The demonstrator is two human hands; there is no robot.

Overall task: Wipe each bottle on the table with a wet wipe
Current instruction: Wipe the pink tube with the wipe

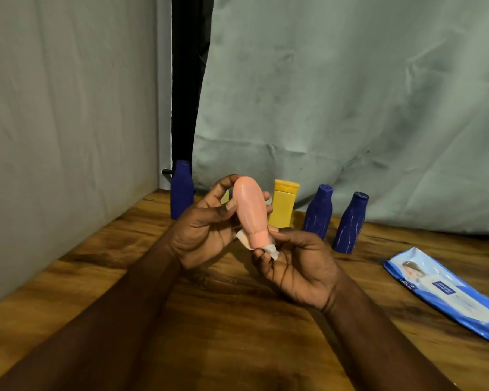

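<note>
My left hand (206, 230) grips a pink bottle (250, 210) above the table, its narrow cap end pointing down toward me. My right hand (297, 266) holds a white wet wipe (270, 249) pressed around that lower end. Behind my hands a row of bottles stands on the wooden table (209, 320): a blue bottle (182, 190) at the left, a yellow bottle (284, 203) in the middle, and two more blue bottles (318, 211) (350, 222) to the right. Part of the yellow bottle is hidden by the pink one.
A blue pack of wet wipes (446, 292) lies flat at the table's right side. A grey cloth backdrop (350, 108) hangs behind the bottles, and a grey wall (68, 136) runs along the left edge.
</note>
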